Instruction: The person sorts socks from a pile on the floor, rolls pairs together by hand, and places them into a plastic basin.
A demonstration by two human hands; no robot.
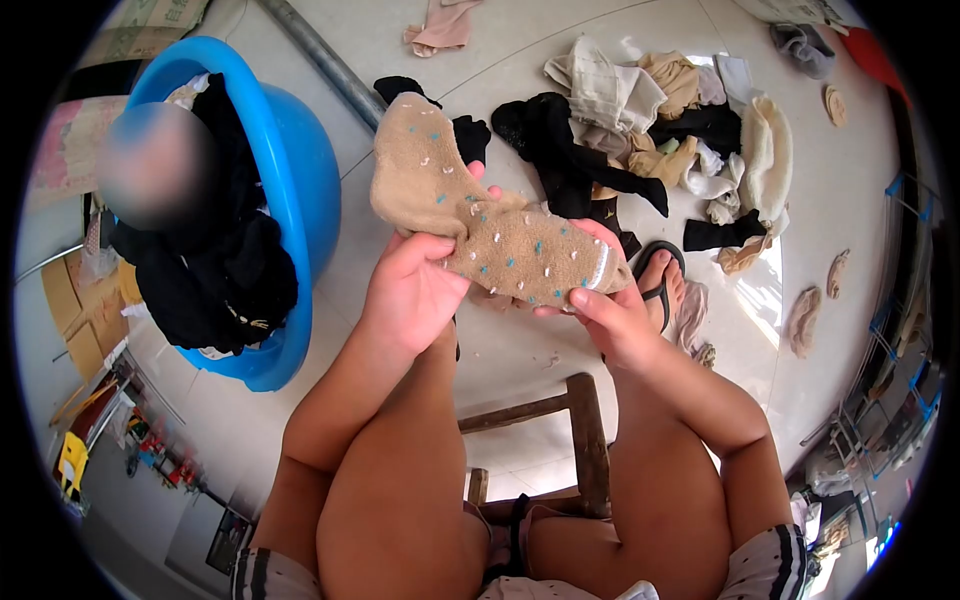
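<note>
A tan fuzzy sock (510, 245) with white and teal flecks is stretched between my two hands above the floor. My left hand (415, 285) grips it near the bend of the heel, thumb on top and fingers behind. At the other end, by a short white line, my right hand (605, 300) pinches the sock with its thumb in front. The foot part of the sock tilts up to the left, free of both hands. Some fingertips show behind the fabric; the rest are hidden.
A blue tub (320, 180) holding dark clothing stands at left. Beyond my hands, a pile of socks (690, 130) in black, white and beige lies on the tiles. A metal pole (325, 55) reaches in from the top. A wooden stool (590, 440) is between my legs. Other socks lie rightward.
</note>
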